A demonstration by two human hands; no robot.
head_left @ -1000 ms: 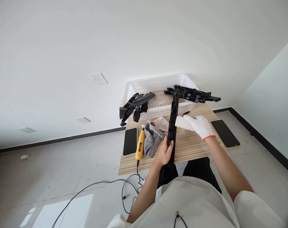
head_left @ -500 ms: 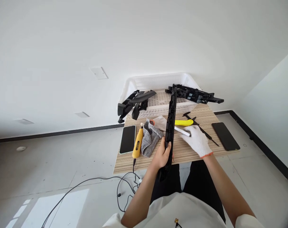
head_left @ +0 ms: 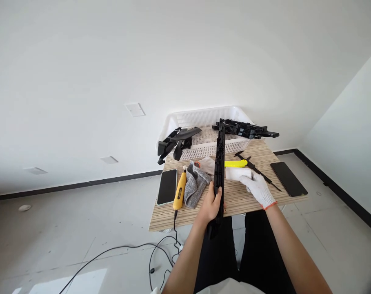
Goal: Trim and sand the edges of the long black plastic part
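Bare left hand [head_left: 212,203] grips black strip [head_left: 219,163] near its lower end, long axis running away over table [head_left: 265,153]; gloved right hand [head_left: 258,188] just right, closed on white piece [head_left: 238,173].

White basket [head_left: 185,119], two phones [head_left: 167,186], yellow rotary tool [head_left: 180,190], grey cloth [head_left: 195,185]

Matt black plastic strip [head_left: 219,163], knitted white cotton glove [head_left: 260,190], striped wood-look tabletop [head_left: 243,198], perhaps laminate.
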